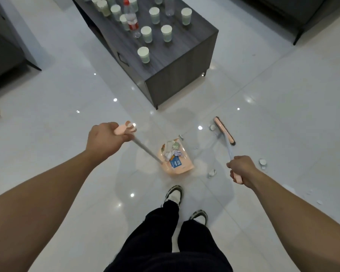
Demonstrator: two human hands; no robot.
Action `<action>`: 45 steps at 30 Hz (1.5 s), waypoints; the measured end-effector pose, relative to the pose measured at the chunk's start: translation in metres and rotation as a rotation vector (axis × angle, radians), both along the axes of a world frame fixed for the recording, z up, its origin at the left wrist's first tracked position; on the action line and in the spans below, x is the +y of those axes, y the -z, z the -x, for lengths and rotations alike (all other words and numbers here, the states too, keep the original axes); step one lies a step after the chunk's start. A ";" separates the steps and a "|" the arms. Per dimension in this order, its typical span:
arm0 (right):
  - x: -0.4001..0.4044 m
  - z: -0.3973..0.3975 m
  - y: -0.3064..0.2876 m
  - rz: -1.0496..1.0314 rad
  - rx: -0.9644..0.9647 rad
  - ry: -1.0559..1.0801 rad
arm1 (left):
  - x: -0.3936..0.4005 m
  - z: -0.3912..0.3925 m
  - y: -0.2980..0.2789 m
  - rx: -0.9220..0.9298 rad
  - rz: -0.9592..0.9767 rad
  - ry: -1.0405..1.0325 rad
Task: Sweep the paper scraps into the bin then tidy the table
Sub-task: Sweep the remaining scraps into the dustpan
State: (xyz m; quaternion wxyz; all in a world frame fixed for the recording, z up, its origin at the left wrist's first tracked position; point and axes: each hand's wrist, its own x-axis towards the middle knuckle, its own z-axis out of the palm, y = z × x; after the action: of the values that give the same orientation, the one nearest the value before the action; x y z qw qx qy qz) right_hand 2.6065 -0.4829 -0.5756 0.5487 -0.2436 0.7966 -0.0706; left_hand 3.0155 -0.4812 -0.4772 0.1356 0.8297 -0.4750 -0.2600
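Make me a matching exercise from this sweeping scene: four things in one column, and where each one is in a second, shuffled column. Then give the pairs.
Things:
1. dustpan
2. broom
3. paper cups
4. crumpled scraps

Places:
A. standing on the dark table
B. piled inside the dustpan
C. on the floor ahead of the shoes, its long handle held by the left hand
D. head on the floor at the right, handle held by the right hand

Pairs: 1-C, 2-D, 3-A, 4-B
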 end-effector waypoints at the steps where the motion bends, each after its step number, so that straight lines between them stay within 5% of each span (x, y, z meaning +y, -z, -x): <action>1: 0.002 -0.004 -0.002 -0.008 0.004 -0.011 | 0.000 -0.006 -0.003 -0.006 0.001 0.000; 19: 0.058 -0.084 -0.042 -0.143 -0.171 -0.362 | 0.017 -0.040 0.055 -0.202 -0.054 0.014; 32: 0.073 -0.054 -0.066 -0.051 -0.282 -0.097 | 0.031 -0.052 0.047 -0.119 -0.025 0.009; 45: 0.141 -0.011 -0.048 -0.009 -0.150 0.333 | -0.001 0.043 0.034 -0.145 -0.059 0.458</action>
State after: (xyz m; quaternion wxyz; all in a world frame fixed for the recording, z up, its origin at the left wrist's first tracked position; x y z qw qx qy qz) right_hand 2.6172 -0.3419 -0.5279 0.5886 -0.0997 0.7830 -0.1748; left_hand 2.9729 -0.4821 -0.5114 0.0143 0.7206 -0.6513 -0.2373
